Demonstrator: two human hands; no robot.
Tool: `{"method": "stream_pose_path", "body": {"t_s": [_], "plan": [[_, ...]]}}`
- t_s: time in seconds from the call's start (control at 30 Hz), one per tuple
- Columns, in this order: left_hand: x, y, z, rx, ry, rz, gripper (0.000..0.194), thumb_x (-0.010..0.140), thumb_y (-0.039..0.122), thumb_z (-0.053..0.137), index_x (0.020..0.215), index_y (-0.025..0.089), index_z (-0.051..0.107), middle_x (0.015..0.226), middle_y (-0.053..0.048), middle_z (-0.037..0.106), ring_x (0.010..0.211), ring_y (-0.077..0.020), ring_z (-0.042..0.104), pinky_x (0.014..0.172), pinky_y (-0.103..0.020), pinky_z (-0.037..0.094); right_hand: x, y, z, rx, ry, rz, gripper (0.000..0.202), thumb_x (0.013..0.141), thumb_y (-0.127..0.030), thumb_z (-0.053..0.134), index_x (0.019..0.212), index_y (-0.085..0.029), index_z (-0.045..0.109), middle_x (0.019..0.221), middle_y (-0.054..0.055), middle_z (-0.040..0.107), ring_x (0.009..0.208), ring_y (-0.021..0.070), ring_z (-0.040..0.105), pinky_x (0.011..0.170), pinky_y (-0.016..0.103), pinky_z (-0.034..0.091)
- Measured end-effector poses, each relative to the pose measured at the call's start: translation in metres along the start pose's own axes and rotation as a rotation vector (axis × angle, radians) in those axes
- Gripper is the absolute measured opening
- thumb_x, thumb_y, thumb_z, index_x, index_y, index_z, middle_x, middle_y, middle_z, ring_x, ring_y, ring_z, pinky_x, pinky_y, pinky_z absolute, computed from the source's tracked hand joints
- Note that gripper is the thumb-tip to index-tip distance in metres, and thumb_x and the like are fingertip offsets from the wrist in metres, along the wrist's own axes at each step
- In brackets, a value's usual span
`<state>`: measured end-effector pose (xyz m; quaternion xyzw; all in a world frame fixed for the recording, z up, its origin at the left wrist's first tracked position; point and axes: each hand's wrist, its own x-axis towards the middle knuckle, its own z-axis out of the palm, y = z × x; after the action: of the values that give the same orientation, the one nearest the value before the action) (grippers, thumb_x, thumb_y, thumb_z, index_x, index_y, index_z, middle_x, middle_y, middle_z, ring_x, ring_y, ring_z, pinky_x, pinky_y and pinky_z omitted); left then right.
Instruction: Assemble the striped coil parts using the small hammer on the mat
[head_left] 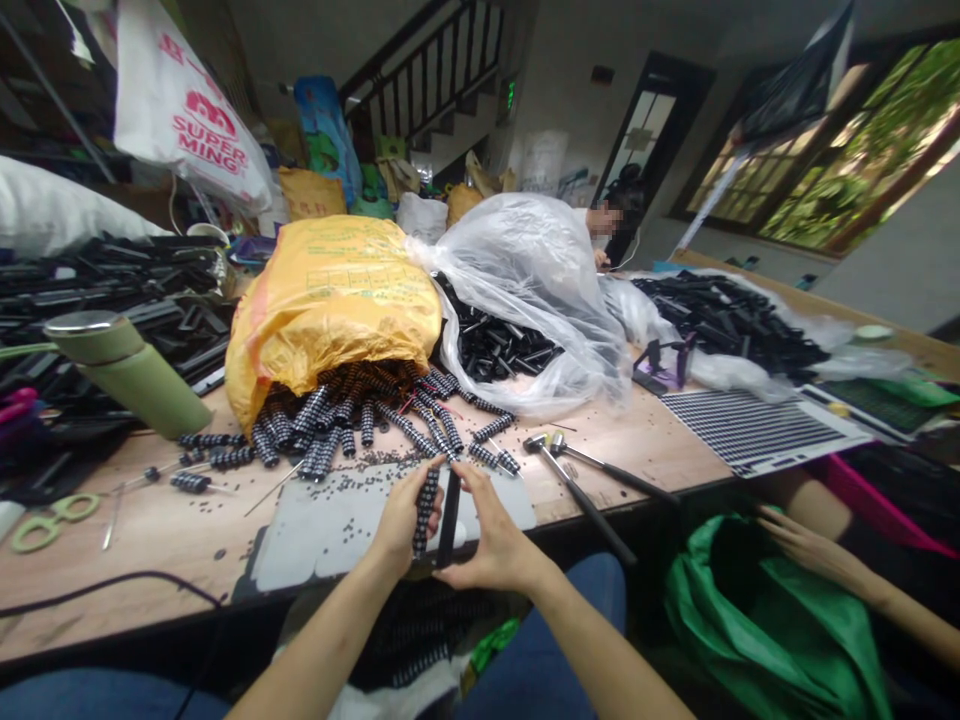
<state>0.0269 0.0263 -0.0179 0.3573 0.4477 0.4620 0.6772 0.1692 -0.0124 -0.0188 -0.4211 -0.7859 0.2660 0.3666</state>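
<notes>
Roll (424, 512): black, dotted with white, gripped upright by the left hand above the near edge of a grey mat (315, 545).
Strip (448, 520): plain black, just right of the roll, spanned end to end by the right hand.
Left hand (401, 515): closed around the roll, fingertips near its top.
Right hand (499, 530): curved, fingers at the strip's upper end, thumb at its lower end.
Mat: strewn with small dark bits (341, 505), flat on a wooden table (180, 550).
Yellow bag (337, 290): mouth open toward the worker, similar rolls (322, 440) spilling out.
Clear bag (525, 250): beside the yellow one, black pieces (487, 345) showing through its opening.
Hammers (592, 508): two, lying right of the mat, handles toward the table's edge.
Left side: a green flask (142, 385), tilted in view, and green-handled scissors (55, 518).
Co-worker: at far right, a hand (806, 550) at the rim of a green sack (750, 640).
</notes>
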Motion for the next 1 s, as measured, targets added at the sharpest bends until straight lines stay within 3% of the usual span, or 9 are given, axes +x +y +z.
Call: {"method": "stream_pose_path", "body": {"t_s": [0.1,0.17,0.23,0.3,0.37,0.47,0.6,0.83,1.0], "plan": [[-0.001,-0.001,0.004,0.046,0.047,0.076,0.04,0.07,0.042,0.058,0.099,0.015,0.063,0.069,-0.001,0.063,0.054,-0.0112,0.055,0.044,-0.02,0.041,0.007,-0.004,0.004,0.025,-0.003,-0.074,0.104,0.053,-0.029,0.073,0.136,-0.02,0.011,0.138,0.012,0.024,0.129,0.0264,0.023,0.106,0.041,0.023],[-0.002,-0.002,0.005,0.06,0.058,0.124,0.039,0.068,0.042,0.061,0.095,0.014,0.065,0.079,-0.004,0.066,0.066,-0.0137,0.059,0.053,-0.021,0.045,0.008,-0.003,0.006,0.034,0.01,-0.095,0.104,0.052,-0.028,0.073,0.136,-0.02,0.011,0.138,0.012,0.025,0.129,0.0263,0.023,0.106,0.041,0.023],[-0.003,-0.001,0.004,0.067,0.042,0.08,0.043,0.069,0.044,0.059,0.101,0.015,0.062,0.065,-0.001,0.063,0.052,-0.011,0.055,0.044,-0.019,0.041,0.007,-0.003,0.004,0.038,0.053,-0.086,0.104,0.052,-0.028,0.073,0.136,-0.019,0.011,0.138,0.012,0.025,0.129,0.0266,0.024,0.106,0.041,0.024],[-0.005,0.0,0.003,0.083,0.005,-0.023,0.051,0.072,0.049,0.053,0.113,0.018,0.055,0.043,0.006,0.049,0.031,-0.0073,0.04,0.031,-0.017,0.029,0.005,-0.003,0.001,0.043,0.112,-0.052,0.104,0.052,-0.028,0.073,0.136,-0.019,0.011,0.137,0.012,0.025,0.128,0.0271,0.024,0.105,0.041,0.025],[-0.006,0.001,0.003,0.088,-0.024,-0.097,0.055,0.074,0.052,0.05,0.12,0.021,0.049,0.035,0.011,0.037,0.023,-0.0056,0.028,0.026,-0.014,0.019,0.004,-0.004,-0.003,0.046,0.132,-0.026,0.104,0.053,-0.029,0.073,0.136,-0.019,0.012,0.138,0.012,0.025,0.128,0.0273,0.024,0.105,0.041,0.026],[-0.005,0.0,0.004,0.037,0.006,-0.092,0.049,0.073,0.049,0.054,0.111,0.019,0.053,0.039,0.01,0.041,0.025,-0.0059,0.035,0.027,-0.014,0.025,0.002,-0.006,-0.004,0.053,0.061,-0.045,0.103,0.053,-0.029,0.074,0.136,-0.018,0.013,0.138,0.012,0.025,0.129,0.0261,0.023,0.106,0.04,0.023],[-0.006,-0.001,0.01,-0.071,0.049,-0.145,0.032,0.073,0.046,0.054,0.083,0.016,0.055,0.044,0.006,0.048,0.034,-0.0115,0.051,0.034,-0.021,0.041,0.002,-0.006,0.005,0.05,-0.01,-0.05,0.104,0.054,-0.027,0.073,0.136,-0.016,0.011,0.139,0.013,0.023,0.13,0.0251,0.022,0.108,0.039,0.021],[-0.012,0.004,0.015,-0.054,0.079,-0.242,0.025,0.077,0.042,0.05,0.078,0.018,0.048,0.041,0.005,0.048,0.031,-0.0121,0.05,0.03,-0.02,0.038,0.002,0.001,0.014,0.095,0.001,-0.018,0.111,0.048,-0.035,0.078,0.136,-0.018,0.012,0.138,0.013,0.025,0.128,0.0253,0.025,0.107,0.038,0.023],[-0.008,0.003,0.017,-0.011,0.08,-0.281,0.024,0.078,0.041,0.048,0.075,0.017,0.047,0.04,0.004,0.047,0.03,-0.0117,0.048,0.03,-0.019,0.037,0.001,0.0,0.018,0.155,0.031,0.051,0.104,0.048,-0.023,0.076,0.133,-0.018,0.017,0.132,0.012,0.033,0.123,0.0241,0.034,0.104,0.036,0.029]]}}
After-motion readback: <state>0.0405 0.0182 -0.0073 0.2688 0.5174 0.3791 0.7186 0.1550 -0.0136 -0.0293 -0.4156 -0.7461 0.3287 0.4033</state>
